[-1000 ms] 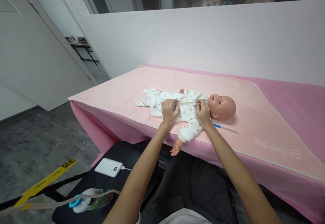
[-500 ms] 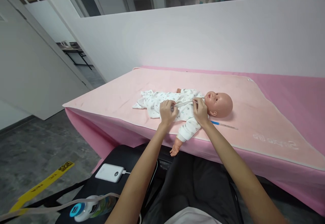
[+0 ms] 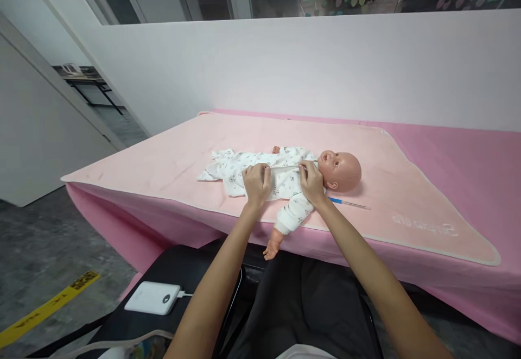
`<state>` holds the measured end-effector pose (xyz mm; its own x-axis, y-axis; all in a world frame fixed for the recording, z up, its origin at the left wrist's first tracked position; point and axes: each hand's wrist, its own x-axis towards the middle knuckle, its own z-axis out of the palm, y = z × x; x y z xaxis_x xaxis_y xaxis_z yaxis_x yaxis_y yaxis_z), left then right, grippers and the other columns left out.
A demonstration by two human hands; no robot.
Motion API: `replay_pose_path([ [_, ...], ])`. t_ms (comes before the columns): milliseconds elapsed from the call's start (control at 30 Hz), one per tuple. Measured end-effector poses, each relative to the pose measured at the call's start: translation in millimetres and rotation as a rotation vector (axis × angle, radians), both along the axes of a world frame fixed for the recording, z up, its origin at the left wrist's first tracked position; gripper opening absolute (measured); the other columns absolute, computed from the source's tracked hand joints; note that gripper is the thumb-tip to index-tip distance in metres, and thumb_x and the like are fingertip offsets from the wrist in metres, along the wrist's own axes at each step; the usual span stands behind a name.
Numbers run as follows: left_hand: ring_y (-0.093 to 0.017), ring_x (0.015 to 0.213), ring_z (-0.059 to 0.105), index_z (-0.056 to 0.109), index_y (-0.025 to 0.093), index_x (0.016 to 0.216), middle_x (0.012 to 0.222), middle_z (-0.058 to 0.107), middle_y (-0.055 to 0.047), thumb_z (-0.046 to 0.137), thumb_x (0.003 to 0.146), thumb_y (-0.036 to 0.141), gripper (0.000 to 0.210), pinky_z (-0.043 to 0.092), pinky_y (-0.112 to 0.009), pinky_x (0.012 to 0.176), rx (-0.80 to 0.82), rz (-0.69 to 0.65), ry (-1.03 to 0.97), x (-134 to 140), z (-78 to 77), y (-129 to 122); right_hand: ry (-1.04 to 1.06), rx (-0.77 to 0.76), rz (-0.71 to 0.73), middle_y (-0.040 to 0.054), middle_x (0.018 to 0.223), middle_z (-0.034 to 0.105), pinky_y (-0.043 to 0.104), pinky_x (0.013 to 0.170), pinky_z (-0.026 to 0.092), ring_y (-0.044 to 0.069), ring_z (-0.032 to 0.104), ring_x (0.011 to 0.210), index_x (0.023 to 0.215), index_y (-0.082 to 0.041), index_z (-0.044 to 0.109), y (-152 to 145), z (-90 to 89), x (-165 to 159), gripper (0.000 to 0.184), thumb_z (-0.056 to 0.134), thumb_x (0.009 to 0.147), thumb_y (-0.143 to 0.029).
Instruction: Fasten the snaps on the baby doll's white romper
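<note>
A bald baby doll (image 3: pixel 344 171) lies on its back, head to the right, dressed in a white patterned romper (image 3: pixel 280 185). My left hand (image 3: pixel 257 184) is closed on the romper's front edge at the belly. Close to the doll's neck, my right hand (image 3: pixel 311 183) pinches the same edge. Between both hands the edge is drawn into a straight line. One doll arm (image 3: pixel 273 244) hangs over the table's near edge. A thin stick with a blue end (image 3: pixel 349 203), perhaps a thermometer, lies beside my right wrist.
A pale pink blanket (image 3: pixel 407 185) covers much of the table, over a darker pink cloth (image 3: pixel 488 185). A white power bank (image 3: pixel 153 297) with a cable rests on a black chair (image 3: pixel 191 264) at lower left. A white partition (image 3: pixel 305 65) stands behind the table.
The whole view has shifted, with the scene sliding left. Both hands keep hold of the romper's edge, which now looks straighter between them. The doll stays in place.
</note>
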<state>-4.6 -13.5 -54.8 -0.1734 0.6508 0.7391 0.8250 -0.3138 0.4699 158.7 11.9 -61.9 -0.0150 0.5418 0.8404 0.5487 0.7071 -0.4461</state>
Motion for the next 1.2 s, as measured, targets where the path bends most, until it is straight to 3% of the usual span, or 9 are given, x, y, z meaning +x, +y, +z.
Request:
replay_pose_path([
  [67, -0.021, 0.079, 0.052, 0.052, 0.02, 0.081, 0.079, 0.062, -0.004, 0.044, 0.08, 0.02, 0.009, 0.033, -0.037, 0.08, 0.01, -0.009, 0.007, -0.1, -0.1, -0.9, 0.006, -0.003, 0.003, 0.0055, 0.081, 0.062, 0.03, 0.069, 0.047, 0.017, 0.059, 0.076, 0.086, -0.02, 0.052, 0.0, 0.1, 0.2, 0.02, 0.034, 0.092, -0.028],
  [200, -0.022, 0.08, 0.052, 0.052, 0.021, 0.082, 0.081, 0.062, -0.003, 0.047, 0.071, 0.015, 0.014, 0.033, -0.038, 0.081, 0.006, 0.024, 0.037, 1.2, -0.1, -1.4, 0.012, 0.002, 0.016, 0.0056, 0.079, 0.062, 0.03, 0.068, 0.046, 0.017, 0.058, 0.075, 0.086, -0.02, 0.052, -0.1, 0.4, 0.7, 0.019, 0.035, 0.092, -0.026],
  [633, -0.02, 0.073, 0.053, 0.053, 0.022, 0.076, 0.071, 0.061, -0.002, 0.043, 0.081, 0.022, 0.011, 0.035, -0.036, 0.078, 0.004, 0.046, -0.023, 1.5, 1.2, -0.9, 0.005, 0.002, 0.004, 0.0063, 0.081, 0.062, 0.031, 0.069, 0.046, 0.018, 0.058, 0.077, 0.086, -0.02, 0.052, 0.9, -0.5, 1.5, 0.02, 0.035, 0.091, -0.027],
  [833, -0.021, 0.079, 0.054, 0.054, 0.021, 0.082, 0.08, 0.063, -0.002, 0.052, 0.074, 0.023, 0.008, 0.033, -0.037, 0.08, 0.01, 0.043, 0.049, 2.6, 0.3, -0.4, 0.009, 0.0, 0.008, 0.0052, 0.079, 0.061, 0.03, 0.068, 0.046, 0.018, 0.058, 0.075, 0.085, -0.02, 0.052, 0.0, -0.7, 1.6, 0.019, 0.034, 0.091, -0.026],
  [1200, -0.021, 0.079, 0.055, 0.056, 0.022, 0.078, 0.077, 0.065, -0.002, 0.044, 0.079, 0.02, 0.012, 0.033, -0.038, 0.081, -0.012, 0.038, -0.033, 1.6, 0.5, -1.1, 0.006, 0.001, 0.015, 0.0046, 0.079, 0.061, 0.03, 0.067, 0.045, 0.017, 0.057, 0.074, 0.085, -0.02, 0.052, 1.1, -1.7, 1.6, 0.019, 0.035, 0.091, -0.026],
])
